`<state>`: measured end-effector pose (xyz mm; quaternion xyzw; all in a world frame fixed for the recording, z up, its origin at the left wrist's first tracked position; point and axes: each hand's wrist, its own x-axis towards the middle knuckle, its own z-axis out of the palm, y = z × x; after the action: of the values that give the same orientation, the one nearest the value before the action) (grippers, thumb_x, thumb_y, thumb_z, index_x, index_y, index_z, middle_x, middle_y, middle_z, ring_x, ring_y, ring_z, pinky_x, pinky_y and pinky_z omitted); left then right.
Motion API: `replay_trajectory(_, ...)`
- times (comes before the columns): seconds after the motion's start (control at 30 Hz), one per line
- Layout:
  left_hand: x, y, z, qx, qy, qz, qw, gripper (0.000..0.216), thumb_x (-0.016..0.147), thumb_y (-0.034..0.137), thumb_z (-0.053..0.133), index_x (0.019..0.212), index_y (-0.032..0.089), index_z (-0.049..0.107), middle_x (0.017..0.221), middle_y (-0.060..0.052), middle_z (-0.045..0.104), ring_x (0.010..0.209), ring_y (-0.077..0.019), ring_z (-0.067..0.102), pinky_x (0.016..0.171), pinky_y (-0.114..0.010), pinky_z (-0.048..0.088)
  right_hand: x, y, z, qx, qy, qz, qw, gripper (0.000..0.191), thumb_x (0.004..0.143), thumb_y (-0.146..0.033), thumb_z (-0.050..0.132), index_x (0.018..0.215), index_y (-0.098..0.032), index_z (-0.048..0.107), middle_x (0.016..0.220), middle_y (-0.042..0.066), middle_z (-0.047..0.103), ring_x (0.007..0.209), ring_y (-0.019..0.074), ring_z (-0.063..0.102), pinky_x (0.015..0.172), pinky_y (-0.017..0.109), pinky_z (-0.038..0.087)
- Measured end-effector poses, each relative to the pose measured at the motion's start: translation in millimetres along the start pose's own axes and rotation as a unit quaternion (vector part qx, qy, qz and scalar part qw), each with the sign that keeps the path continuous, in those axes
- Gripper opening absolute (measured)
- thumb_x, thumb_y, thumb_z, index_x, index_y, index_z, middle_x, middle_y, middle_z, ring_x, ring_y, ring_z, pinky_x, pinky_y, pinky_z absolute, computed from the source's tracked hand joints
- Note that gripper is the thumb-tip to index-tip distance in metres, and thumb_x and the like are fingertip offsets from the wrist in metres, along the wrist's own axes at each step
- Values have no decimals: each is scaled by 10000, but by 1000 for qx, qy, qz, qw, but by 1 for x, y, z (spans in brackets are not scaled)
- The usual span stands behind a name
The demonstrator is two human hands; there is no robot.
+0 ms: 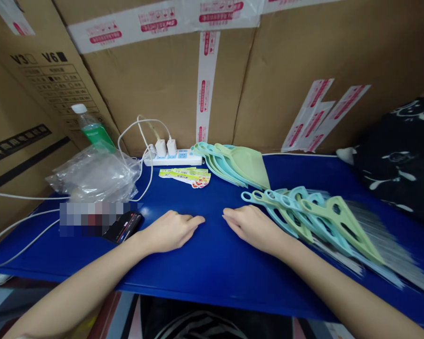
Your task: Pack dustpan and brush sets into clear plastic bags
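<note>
My left hand rests on the blue table, fingers curled in, with the thumb side toward the middle. Opposite it, my right hand lies loosely closed on the table too. Neither holds anything I can see, and a gap separates them. Just right of my right hand is a fanned pile of small brushes, green and light blue handles with pale bristles. Behind them are stacked dustpans in the same colours. Yellow-green labels lie beyond the hands. A phone is left of my left hand.
A white power strip with plugged-in chargers and loose cables stands at the back. Clear plastic bags and a green-labelled bottle are at the left. Cardboard boxes wall the rear. Dark patterned cloth is at the right.
</note>
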<state>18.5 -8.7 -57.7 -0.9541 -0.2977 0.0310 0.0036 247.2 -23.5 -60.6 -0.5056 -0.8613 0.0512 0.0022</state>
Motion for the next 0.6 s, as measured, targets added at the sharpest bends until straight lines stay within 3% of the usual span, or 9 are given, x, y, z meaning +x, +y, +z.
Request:
replay_trajectory(0.2, 0, -1, 1, -14, -19, -14, 1000, 311, 970, 177, 397, 1269, 181, 482, 905, -51, 719, 717, -185, 707, 611, -262, 529, -2, 4, 8, 4, 30, -10, 999, 276, 954, -180, 392, 705, -203, 507, 574, 0, 584, 488, 139, 512, 521, 311, 184)
replay_trajectory(0.37, -1, 3, 2, 31, -63, -9, 997, 202, 943, 122, 416, 1124, 170, 490, 786, -18, 683, 605, -190, 681, 523, -263, 495, -2, 11, 17, -9, 49, -71, 996, 255, 952, -158, 403, 731, -205, 522, 614, -8, 623, 501, 134, 540, 522, 315, 219)
replay_trajectory(0.6, -5, 10, 9, 67, -35, 27, 997, 178, 822, 41, 466, 887, 204, 437, 654, 28, 589, 434, -178, 578, 399, -274, 400, -3, 15, 22, -36, 158, -172, 972, 377, 1009, -169, 300, 717, -207, 535, 545, -20, 567, 458, 140, 497, 512, 318, 261)
